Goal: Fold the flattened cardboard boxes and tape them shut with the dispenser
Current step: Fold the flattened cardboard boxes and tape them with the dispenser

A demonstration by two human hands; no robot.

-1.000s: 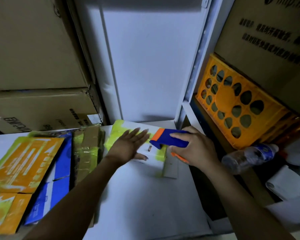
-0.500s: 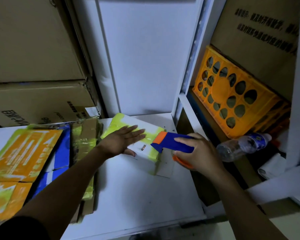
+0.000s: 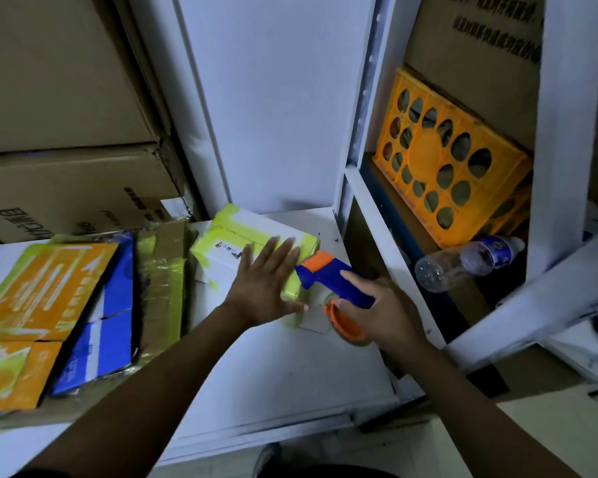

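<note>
Compared with a second ago, the white box (image 3: 256, 236) with yellow-green tape is seen turned on the white table (image 3: 290, 367), and the blue-and-orange tape dispenser (image 3: 328, 281) is now brought down to its near right end; taping of that end is judged to be under way. The left hand (image 3: 266, 288) is laid flat and open on the box. The right hand (image 3: 384, 312) is closed round the dispenser handle. Flattened boxes (image 3: 49, 305) are stacked at the left. On the shelf at right, an orange crate (image 3: 446, 160) is stood tilted; its contents cannot be told. A plastic bottle (image 3: 463, 260) is lying beside it.
</note>
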